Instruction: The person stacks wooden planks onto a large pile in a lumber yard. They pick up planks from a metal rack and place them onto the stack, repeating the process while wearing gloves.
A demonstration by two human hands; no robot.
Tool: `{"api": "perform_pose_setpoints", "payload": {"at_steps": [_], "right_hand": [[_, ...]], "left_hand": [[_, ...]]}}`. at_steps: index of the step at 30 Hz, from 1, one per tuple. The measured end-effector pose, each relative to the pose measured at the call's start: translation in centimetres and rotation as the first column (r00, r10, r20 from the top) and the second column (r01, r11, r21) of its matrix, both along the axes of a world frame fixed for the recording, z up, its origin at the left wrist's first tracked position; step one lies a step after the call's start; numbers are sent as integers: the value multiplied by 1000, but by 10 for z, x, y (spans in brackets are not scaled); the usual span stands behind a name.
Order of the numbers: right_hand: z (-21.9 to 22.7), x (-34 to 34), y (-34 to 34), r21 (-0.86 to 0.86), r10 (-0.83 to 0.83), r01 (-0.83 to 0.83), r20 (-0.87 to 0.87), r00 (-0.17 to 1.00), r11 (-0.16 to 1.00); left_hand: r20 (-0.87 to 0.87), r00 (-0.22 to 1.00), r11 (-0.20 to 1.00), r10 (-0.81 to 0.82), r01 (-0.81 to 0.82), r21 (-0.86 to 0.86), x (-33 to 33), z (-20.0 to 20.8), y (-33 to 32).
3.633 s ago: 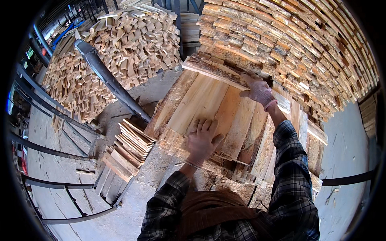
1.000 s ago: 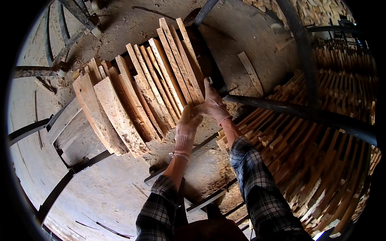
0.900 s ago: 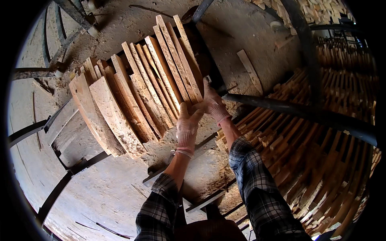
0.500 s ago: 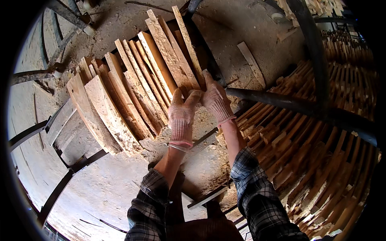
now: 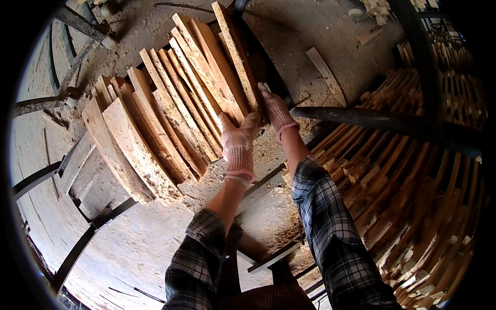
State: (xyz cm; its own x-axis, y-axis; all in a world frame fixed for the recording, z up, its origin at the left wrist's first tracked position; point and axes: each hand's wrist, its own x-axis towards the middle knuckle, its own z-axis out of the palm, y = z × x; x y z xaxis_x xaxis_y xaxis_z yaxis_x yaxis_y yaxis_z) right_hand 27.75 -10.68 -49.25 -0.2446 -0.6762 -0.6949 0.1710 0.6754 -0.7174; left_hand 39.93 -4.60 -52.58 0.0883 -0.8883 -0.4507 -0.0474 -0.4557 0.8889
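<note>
A row of rough wooden boards [image 5: 155, 111] stands on edge, side by side, in front of me. My left hand [image 5: 239, 139], in a dusty pinkish knit glove, grips the near ends of the boards at the row's right part, thumb on the left and fingers on the right. My right hand [image 5: 278, 113], gloved alike, lies with its fingers stretched along the right side of the outermost board [image 5: 235, 51]. Its thumb is hidden. The outermost board leans left at its far end.
Dark metal bars [image 5: 361, 119] cross at right, above a large stack of wooden strips [image 5: 413, 206]. A loose wood piece [image 5: 326, 75] lies on the dusty floor beyond. Metal frame legs [image 5: 77, 248] stand at left; sawdust [image 5: 201, 194] covers the surface near the boards.
My hands have moved apart; the right one now lies along the outermost board's side. The left hand has shifted slightly right, and the boards in its grip sit closer to the outermost one.
</note>
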Motion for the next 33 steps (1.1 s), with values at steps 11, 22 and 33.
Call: {"api": "perform_pose_setpoints", "payload": {"at_steps": [11, 22, 33], "right_hand": [[-31, 56, 151, -359, 64, 4, 178, 982, 933], [152, 89, 240, 14, -114, 119, 411, 904, 993], [320, 85, 309, -61, -45, 155, 800, 598, 986]], "left_hand": [[-277, 938, 939, -210, 273, 210, 128, 161, 20], [-409, 897, 901, -166, 307, 307, 168, 249, 186], [-256, 967, 910, 13, 94, 403, 164, 367, 308]]}}
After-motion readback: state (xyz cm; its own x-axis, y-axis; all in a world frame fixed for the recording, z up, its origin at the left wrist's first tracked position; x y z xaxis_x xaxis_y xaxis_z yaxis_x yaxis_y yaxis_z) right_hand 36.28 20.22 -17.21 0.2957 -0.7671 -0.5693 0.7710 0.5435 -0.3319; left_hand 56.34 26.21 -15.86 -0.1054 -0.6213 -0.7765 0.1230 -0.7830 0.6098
